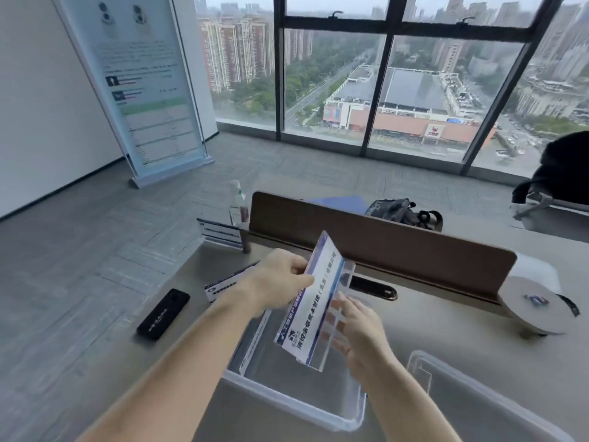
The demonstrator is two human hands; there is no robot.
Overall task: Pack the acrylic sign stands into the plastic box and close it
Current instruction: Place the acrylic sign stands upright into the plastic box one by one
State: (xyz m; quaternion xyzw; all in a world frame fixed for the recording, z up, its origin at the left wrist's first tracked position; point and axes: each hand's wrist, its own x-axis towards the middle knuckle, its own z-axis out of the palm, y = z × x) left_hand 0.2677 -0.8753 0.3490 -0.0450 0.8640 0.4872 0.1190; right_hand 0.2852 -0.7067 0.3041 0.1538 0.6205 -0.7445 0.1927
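An acrylic sign stand (314, 301) with a white and blue printed card is tilted above the open clear plastic box (287, 400). My left hand (280, 282) grips its upper left edge. My right hand (360, 333) holds its lower right side, fingers showing through the clear acrylic. A sign stand (251, 339) stands inside the box against its left wall. Another sign stand (223, 283) lies on the desk behind my left hand, and one more (220, 232) stands at the desk's far left corner. The box's clear lid (471, 400) lies to the right of the box.
A black phone (163, 314) lies near the desk's left edge. A brown divider panel (382, 247) runs across the desk behind the box. A white tape roll (532, 306) stands at the right, a bottle (237, 202) at the far left. A black bag (401, 210) lies beyond the divider.
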